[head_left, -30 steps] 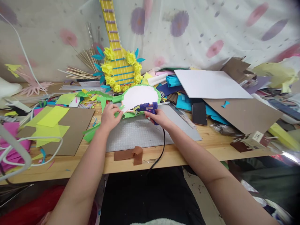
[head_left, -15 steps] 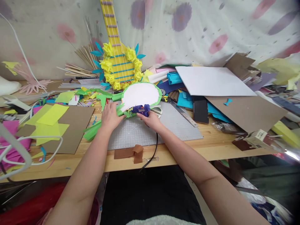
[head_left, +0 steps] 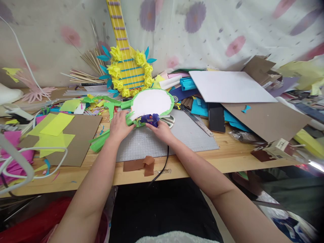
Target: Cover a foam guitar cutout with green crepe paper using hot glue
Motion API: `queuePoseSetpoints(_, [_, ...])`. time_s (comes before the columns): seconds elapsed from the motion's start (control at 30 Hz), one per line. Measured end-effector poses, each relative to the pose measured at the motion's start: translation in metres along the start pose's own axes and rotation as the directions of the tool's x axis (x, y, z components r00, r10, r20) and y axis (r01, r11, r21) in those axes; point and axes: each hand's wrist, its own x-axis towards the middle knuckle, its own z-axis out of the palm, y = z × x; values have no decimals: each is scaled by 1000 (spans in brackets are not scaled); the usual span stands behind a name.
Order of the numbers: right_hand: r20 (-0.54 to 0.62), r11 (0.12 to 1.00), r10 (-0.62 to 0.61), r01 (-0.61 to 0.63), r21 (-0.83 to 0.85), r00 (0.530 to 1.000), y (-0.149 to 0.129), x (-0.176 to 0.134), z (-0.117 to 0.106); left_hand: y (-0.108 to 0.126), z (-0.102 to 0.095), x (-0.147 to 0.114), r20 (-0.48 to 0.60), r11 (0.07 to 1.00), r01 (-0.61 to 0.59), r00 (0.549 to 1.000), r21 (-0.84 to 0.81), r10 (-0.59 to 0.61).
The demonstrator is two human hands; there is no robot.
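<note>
A white rounded board (head_left: pixel 153 102) edged with green crepe paper (head_left: pixel 169 109) lies on the grey cutting mat (head_left: pixel 177 135). At its near left edge, my left hand (head_left: pixel 119 125) is closed on the green paper strip, thumb pointing right; a loose strip end (head_left: pixel 99 143) sticks out beyond the wrist. My right hand (head_left: pixel 161 131) grips a blue hot glue gun (head_left: pixel 150 119), its nozzle pointing left along the board's near edge, close to my left thumb. A black cord (head_left: pixel 165 162) hangs from the gun. Scissor handles (head_left: pixel 169 120) show just behind my right hand.
A yellow paper guitar (head_left: pixel 131 72) with yellow flowers leans at the back. Right of the mat are a metal ruler (head_left: pixel 199 123), a phone (head_left: pixel 216 117) and a white board sheet (head_left: pixel 230 86). Cardboard with yellow paper (head_left: pixel 54 141) and a white cable (head_left: pixel 64 157) lie left.
My right hand and the glue gun have shifted slightly left and down, with the nozzle nearer my left thumb. The left hand has stayed on the green strip.
</note>
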Motion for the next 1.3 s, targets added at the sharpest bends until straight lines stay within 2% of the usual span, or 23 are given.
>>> queuePoseSetpoints(0.17, [-43,999,-41,42,12,998,5,-1,-1,-5,-14,-1,45,1000,30,999,-1,-30])
queuePoseSetpoints(0.33, [-62,1000,-21,19,-22,998,14,2,1,-12,-29,0,235,992,108,965,60,-119])
queuePoseSetpoints(0.43, [-82,999,-42,40,-28,996,18,2,0,-8,-34,3,273,982,143,946,127,-174])
queuePoseSetpoints(0.57, [-105,973,-228,224,-53,968,25,-1,-11,1,-40,9,321,977,133,930,166,-181])
queuePoseSetpoints(0.67, [-128,919,-372,345,-192,919,30,-3,-25,8,-47,13,376,975,113,909,194,-180])
queuePoseSetpoints(0.77, [-98,860,-439,387,-333,893,33,-5,-36,19,-55,15,418,972,89,892,217,-174])
queuePoseSetpoints(0.93, [-44,819,-423,361,-446,905,28,-10,-42,38,-57,17,417,963,69,891,262,-178])
queuePoseSetpoints(1.1, [13,785,-361,312,-535,932,23,-14,-44,44,-53,20,425,961,47,890,274,-165])
queuePoseSetpoints(1.3, [69,727,-389,352,-589,919,27,-14,-45,48,-53,21,415,949,48,892,311,-181])
